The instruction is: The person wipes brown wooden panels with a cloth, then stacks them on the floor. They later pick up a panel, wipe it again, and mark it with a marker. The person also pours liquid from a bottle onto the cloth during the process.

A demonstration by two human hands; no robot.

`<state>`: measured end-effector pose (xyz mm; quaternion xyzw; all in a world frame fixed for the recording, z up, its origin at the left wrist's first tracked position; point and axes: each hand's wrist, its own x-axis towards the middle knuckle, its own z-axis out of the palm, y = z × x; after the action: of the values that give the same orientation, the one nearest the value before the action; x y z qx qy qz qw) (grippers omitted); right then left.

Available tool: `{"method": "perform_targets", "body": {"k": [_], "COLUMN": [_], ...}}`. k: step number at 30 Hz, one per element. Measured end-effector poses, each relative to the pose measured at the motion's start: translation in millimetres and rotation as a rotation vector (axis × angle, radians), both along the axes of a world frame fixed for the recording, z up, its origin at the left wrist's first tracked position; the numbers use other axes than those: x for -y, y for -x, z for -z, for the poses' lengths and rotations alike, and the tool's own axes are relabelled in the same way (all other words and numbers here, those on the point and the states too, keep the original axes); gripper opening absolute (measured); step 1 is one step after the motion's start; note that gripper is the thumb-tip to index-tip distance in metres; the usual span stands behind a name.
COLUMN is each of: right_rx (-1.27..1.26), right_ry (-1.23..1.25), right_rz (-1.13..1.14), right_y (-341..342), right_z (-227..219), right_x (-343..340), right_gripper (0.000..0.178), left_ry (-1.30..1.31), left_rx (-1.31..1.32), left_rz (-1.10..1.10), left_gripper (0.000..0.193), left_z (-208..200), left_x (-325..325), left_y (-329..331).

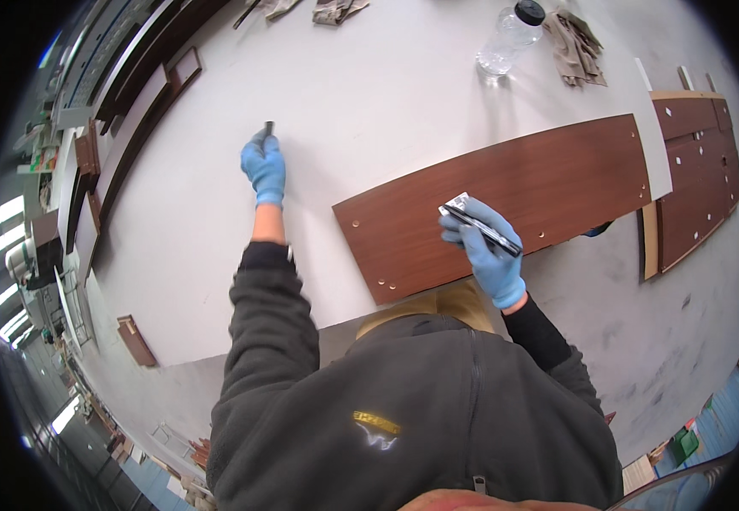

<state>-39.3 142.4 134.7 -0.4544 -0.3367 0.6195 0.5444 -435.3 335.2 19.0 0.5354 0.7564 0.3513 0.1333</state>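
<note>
My left hand (265, 169), in a light blue glove, is stretched out over the white tabletop (216, 196). Its fingers pinch a small dark piece (269, 128), too small to name. My right hand (493, 255), gloved alike, is closed around a black pen (484, 228) that lies slanted across the fingers. At its fingertips is a small white label (457, 203) with dark print; whether it is held or lies on the board, I cannot tell. Under and beyond that hand a long reddish-brown board (438, 192) with several round holes near its ends lies flat at the table's near edge.
A clear bottle (510, 43) with a black cap stands at the far side, beside a crumpled brown cloth (575, 47). More drilled brown boards (697, 170) are stacked at the right. Dark strips (131, 136) run along the left edge, and a small brown block (136, 341) is at the near left.
</note>
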Motion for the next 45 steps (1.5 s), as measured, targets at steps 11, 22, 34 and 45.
{"method": "perform_targets", "body": {"k": [11, 22, 34, 45], "right_rx": [-0.015, 0.090, -0.012, -0.201], "right_ry": [-0.132, -0.057, 0.312, 0.434], "right_rz": [-0.091, -0.129, -0.226, -0.331], "right_y": [49, 45, 6, -27], "right_z": [-60, -51, -17, 41], "right_x": [-71, -62, -101, -160], "right_gripper": [0.032, 0.037, 0.040, 0.035], "left_ry": [-0.186, -0.328, 0.242, 0.152], "left_rx": [0.463, 0.238, 0.676, 0.453], "left_rz": [0.709, 0.858, 0.786, 0.805], "left_gripper": [0.032, 0.039, 0.026, 0.027], "left_z": [-124, -131, -107, -83], "left_x": [101, 89, 94, 36], "left_y": [-133, -138, -165, -214]}}
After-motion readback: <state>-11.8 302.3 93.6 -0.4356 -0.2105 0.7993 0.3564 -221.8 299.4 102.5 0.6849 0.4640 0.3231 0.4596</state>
